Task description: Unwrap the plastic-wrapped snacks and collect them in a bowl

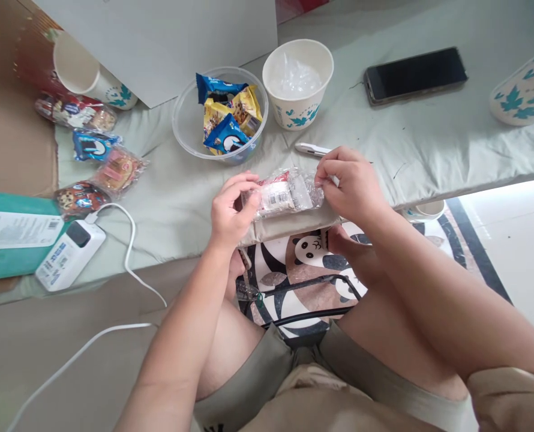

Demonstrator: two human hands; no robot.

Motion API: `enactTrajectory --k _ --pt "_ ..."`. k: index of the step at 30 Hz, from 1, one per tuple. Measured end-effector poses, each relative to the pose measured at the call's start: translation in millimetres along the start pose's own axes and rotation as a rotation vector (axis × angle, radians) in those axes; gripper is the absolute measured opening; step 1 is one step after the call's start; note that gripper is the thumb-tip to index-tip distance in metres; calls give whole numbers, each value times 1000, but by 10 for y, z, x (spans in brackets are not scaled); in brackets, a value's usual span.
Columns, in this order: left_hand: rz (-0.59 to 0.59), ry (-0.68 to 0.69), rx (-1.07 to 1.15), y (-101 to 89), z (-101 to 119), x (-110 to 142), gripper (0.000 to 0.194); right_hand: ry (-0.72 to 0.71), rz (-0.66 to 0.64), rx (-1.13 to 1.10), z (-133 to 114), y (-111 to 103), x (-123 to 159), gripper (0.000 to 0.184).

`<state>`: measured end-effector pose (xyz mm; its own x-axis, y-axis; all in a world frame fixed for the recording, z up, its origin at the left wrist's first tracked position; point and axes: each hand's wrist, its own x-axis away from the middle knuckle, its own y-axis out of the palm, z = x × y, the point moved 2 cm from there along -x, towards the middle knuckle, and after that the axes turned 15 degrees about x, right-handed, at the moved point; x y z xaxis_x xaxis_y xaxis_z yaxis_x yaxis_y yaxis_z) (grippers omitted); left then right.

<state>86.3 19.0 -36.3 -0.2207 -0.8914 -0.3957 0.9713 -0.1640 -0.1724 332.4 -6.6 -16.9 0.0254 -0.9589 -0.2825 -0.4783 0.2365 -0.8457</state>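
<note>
Left hand (236, 207) gripped the packet (276, 195) by the table's (177, 225) front edge, right hand (350, 183) pinched its clear, crinkly end.

Showing four paper cups (300, 114). Including one plastic bowl (186, 129), containing two blue packets (228, 137) and at least two yellow packets (246, 105), the exact number being hidden by overlap. Lying loose at left, at least four snack packets (118, 171). Appearing singly: one phone (415, 75), one power bank (71, 255), one cardboard box (12, 120), one white pen-like tool (311, 149). Being held in two hands (231, 207), one wrapped packet (276, 197).
</note>
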Motion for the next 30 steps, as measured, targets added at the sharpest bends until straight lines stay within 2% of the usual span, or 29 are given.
enactTrajectory --k 3,7,12,14,17,18,20,23,25,27,30 --pt "232 -36 139 -83 -56 -14 14 29 4 2 57 -32 -2 16" --pt "546 -116 277 -323 -130 -36 16 51 27 9 149 -50 -10 16" --pt "740 -233 376 -611 -170 -26 20 92 36 63 244 -54 -28 17" --pt "678 -238 396 -617 -143 -14 27 115 78 46 213 -114 -30 20" --pt "387 -214 280 -506 -74 11 44 93 139 -38 66 -224 -19 28" --pt "298 -204 196 -462 -55 25 43 62 138 -44 3 -239 -14 28" --pt "210 -171 38 -401 -33 56 36 -19 90 -3 -113 -206 -4 31" --pt "215 -129 -34 -387 -45 84 32 -99 -26 82 -189 -39 -6 39" --pt "255 -122 -6 -407 -70 85 34 -106 -65 114 -179 66 -22 29" --pt "299 -114 20 -428 -87 72 37 -101 -58 121 -159 113 -46 20" --pt "348 -26 39 -448 -67 29 38 -88 22 111 -163 75 -71 20"
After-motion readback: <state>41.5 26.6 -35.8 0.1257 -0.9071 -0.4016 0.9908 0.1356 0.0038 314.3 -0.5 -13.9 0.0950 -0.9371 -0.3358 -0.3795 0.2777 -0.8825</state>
